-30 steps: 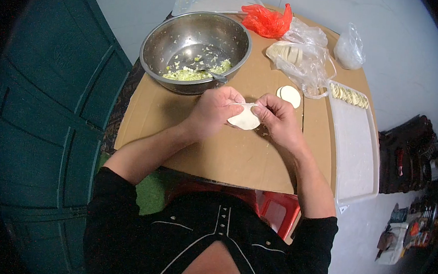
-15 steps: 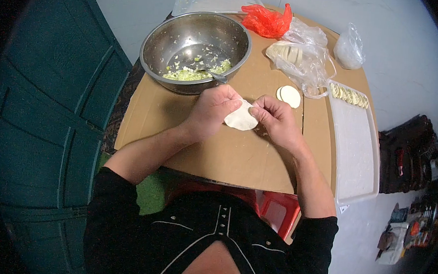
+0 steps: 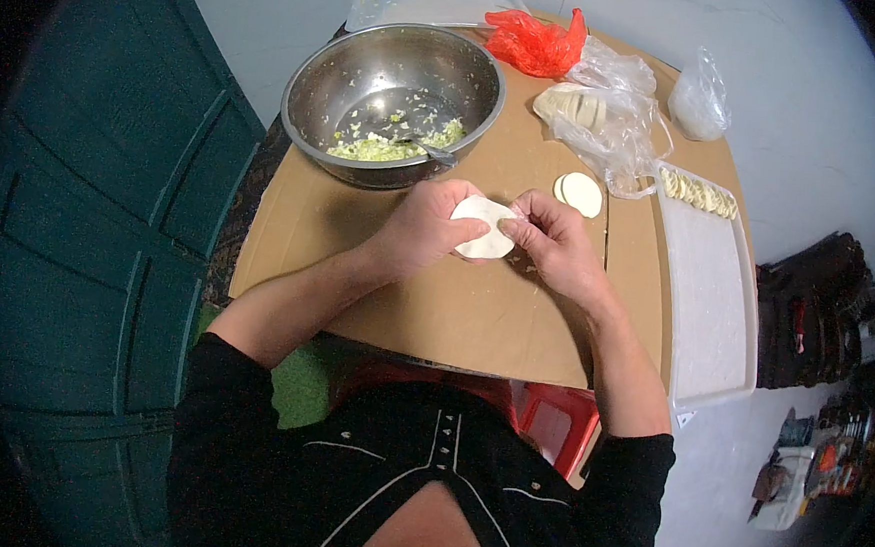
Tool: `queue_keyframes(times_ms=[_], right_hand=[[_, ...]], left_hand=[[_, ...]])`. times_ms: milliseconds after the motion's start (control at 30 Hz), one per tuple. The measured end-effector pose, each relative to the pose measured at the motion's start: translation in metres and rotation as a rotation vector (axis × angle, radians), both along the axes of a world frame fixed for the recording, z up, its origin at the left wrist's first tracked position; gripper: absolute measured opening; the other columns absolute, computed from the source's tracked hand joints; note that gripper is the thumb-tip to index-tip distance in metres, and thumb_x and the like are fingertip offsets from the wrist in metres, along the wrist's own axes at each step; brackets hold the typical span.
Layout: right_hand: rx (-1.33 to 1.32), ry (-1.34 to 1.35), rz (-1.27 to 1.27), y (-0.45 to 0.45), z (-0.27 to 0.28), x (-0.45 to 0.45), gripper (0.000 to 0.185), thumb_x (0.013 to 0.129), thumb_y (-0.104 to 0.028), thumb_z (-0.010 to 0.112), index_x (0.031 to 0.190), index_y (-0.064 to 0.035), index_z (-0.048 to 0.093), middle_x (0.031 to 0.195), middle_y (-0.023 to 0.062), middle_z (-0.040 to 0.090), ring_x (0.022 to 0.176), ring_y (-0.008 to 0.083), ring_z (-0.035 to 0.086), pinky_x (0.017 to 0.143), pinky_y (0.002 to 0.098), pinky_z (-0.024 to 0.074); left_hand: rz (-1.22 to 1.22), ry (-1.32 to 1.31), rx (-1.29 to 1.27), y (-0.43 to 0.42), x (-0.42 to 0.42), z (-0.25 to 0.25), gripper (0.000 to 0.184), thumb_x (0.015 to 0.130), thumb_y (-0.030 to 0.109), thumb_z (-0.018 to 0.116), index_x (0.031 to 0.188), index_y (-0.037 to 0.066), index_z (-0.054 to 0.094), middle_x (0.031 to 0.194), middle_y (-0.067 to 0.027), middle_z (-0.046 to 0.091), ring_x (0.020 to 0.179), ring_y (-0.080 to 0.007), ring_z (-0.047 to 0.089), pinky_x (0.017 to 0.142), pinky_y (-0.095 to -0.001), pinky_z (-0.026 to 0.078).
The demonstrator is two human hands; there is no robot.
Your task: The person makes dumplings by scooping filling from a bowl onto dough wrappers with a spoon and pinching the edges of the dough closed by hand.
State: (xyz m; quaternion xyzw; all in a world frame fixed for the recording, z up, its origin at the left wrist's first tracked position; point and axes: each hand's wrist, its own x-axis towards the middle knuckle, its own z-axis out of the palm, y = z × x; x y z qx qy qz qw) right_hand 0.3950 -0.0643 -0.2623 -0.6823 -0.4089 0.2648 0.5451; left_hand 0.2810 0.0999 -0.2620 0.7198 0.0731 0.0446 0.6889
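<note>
A round white dumpling wrapper (image 3: 484,238) is stretched between both hands above the cardboard-covered table. My left hand (image 3: 428,225) pinches its left side, thumb lying across the top face. On the right edge, my right hand (image 3: 552,238) grips it between thumb and fingers. Just beyond my left hand stands a large steel bowl (image 3: 312,115) with chopped green-and-white filling (image 3: 375,149) at the bottom. A spoon (image 3: 435,154) rests in the filling, its handle toward me. Two more wrappers (image 3: 583,195) lie overlapped on the cardboard past my right hand.
A white tray (image 3: 708,310) along the right edge carries a row of filled dumplings (image 3: 699,193) at its far end. Behind lie a clear bag with wrappers (image 3: 616,134), a red plastic bag (image 3: 538,43), another clear bag (image 3: 700,101) and a translucent tray (image 3: 429,4).
The wrapper has been turned and spread flatter between my hands. My left thumb has shifted down onto its face, while my right hand has stayed almost in place.
</note>
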Motion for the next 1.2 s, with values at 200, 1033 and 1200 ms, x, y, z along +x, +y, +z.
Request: queue_keyframes(times_ms=[200, 1033, 1200], right_hand=[[-0.05, -0.129, 0.012, -0.002, 0.004, 0.002, 0.015, 0.089, -0.013, 0.061, 0.085, 0.0012, 0.056, 0.071, 0.0008, 0.054, 0.07, 0.0087, 0.047, 0.062, 0.0271, 0.0423], [0.012, -0.05, -0.039, 0.0, -0.001, -0.001, 0.016, 0.09, -0.013, 0.059, 0.083, 0.0012, 0.056, 0.067, 0.0007, 0.055, 0.064, 0.0077, 0.047, 0.057, 0.0263, 0.0415], [0.038, -0.003, -0.084, 0.0, -0.004, 0.003, 0.017, 0.091, -0.013, 0.06, 0.08, 0.0009, 0.056, 0.065, -0.0001, 0.054, 0.063, 0.0068, 0.046, 0.055, 0.0258, 0.0409]], left_hand=[[0.077, -0.049, -0.075, 0.001, 0.0, 0.001, 0.018, 0.086, 0.004, 0.058, 0.101, -0.005, 0.055, 0.089, -0.012, 0.065, 0.078, -0.0167, 0.065, 0.069, -0.0284, 0.054], [0.056, -0.064, 0.199, 0.0, 0.0, -0.002, 0.019, 0.093, 0.015, 0.053, 0.097, -0.002, 0.061, 0.083, -0.005, 0.066, 0.072, -0.0082, 0.062, 0.065, -0.0235, 0.051], [0.136, -0.033, -0.028, -0.003, 0.0, 0.005, 0.019, 0.092, 0.013, 0.053, 0.096, -0.005, 0.06, 0.08, -0.0075, 0.064, 0.068, -0.01, 0.062, 0.06, -0.0239, 0.053]])
